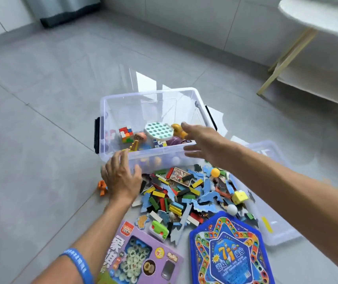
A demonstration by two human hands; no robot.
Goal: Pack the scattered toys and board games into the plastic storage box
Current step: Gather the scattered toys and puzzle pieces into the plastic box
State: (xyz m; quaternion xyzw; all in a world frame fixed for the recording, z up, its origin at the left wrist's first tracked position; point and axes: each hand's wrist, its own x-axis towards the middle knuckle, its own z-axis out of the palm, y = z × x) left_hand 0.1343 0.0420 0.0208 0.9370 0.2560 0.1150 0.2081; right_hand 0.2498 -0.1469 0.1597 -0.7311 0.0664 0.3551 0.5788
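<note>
Clear plastic storage box (pixel 123 111) on grey tiled floor (pixel 41 99); heap of coloured wooden blocks and puzzle pieces (pixel 184 193) before it, purple chess box (pixel 139 257) and blue star-shaped game board (pixel 227 251) nearest, clear lid (pixel 274 228) right.

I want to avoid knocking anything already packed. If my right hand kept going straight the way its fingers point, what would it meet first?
Probably the yellow-orange plastic toy inside the clear plastic storage box: the right hand, fingers spread, points up-left over the near rim, fingertips just short of it. Depth is unclear; it may pass above.
</note>
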